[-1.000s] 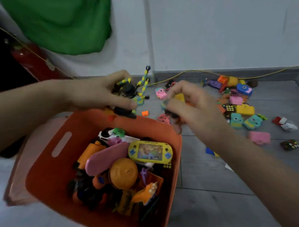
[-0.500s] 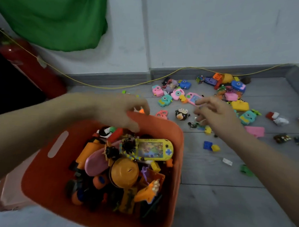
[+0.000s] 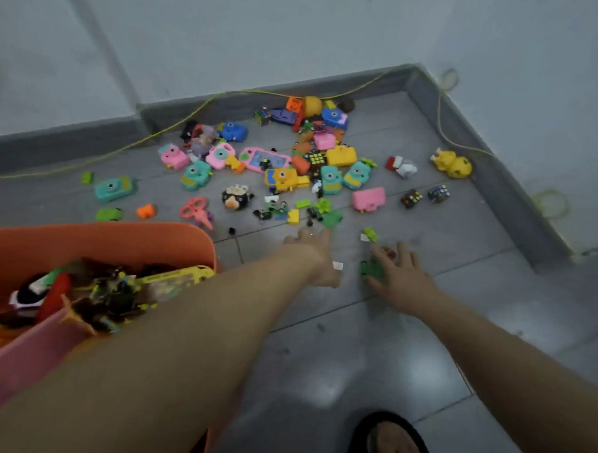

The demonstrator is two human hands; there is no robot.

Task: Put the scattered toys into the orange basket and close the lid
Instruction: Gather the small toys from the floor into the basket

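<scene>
Legible text: none.
No lettering, brand, number or sign can be read on any item. The yellow game console (image 3: 175,278) in the basket (image 3: 95,238) is motion-blurred, so any print on it cannot be made out; the floor toys are too small to resolve.

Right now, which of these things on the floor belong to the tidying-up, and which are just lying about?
Part of the job:
orange basket
pink handheld game
penguin toy
yellow duck
green brick by the right hand
left hand

Just lying about:
yellow cord
black sandal
</scene>
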